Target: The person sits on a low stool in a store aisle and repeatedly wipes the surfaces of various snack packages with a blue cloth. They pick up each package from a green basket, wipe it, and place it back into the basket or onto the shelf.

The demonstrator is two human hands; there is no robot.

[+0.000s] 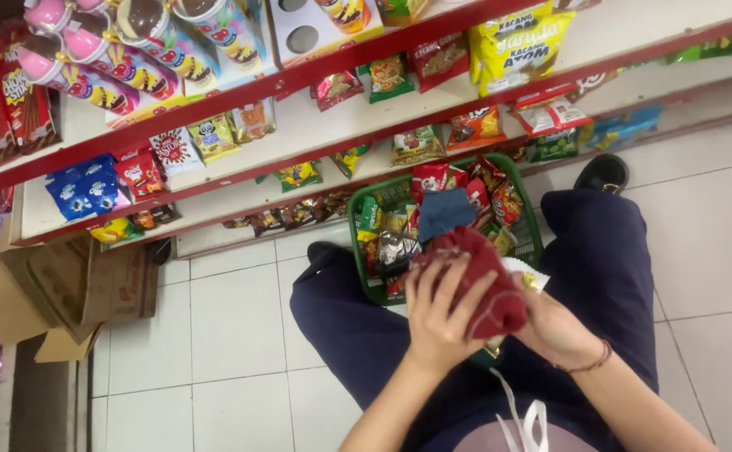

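1. Green basket [368, 289] sits on the white tile floor [232, 335] btwn the person's knees, right up against the bottom shelf. It's stuffed w/ snack packets [433, 180], mostly red, plus a silver one and a blue one on top.
2. Dark red cloth [487, 280] is bunched up just above the near edge of the basket, held in both hands.
3. Left hand [441, 314]: fingers spread and wrapped over the cloth's left side, gripping it.
4. Right hand [554, 326]: partly hidden behind the cloth, fingers curled into its right side, gripping too. Thin bracelet on that wrist.
5. A white slip w/ a bit of yellow pokes out beside the cloth by the right hand, can't tell what it is.
6. Person is crouched, dark blue trousers, black shoe [602, 173] near the shelf.
7. Red-edged shelves [316, 125] run across the top, w/ more snack bags, blue cookie packs and pink egg-shaped toys.
8. Open cardboard box [56, 289] on the floor at left, well apart from the basket. Can't see what's in it.
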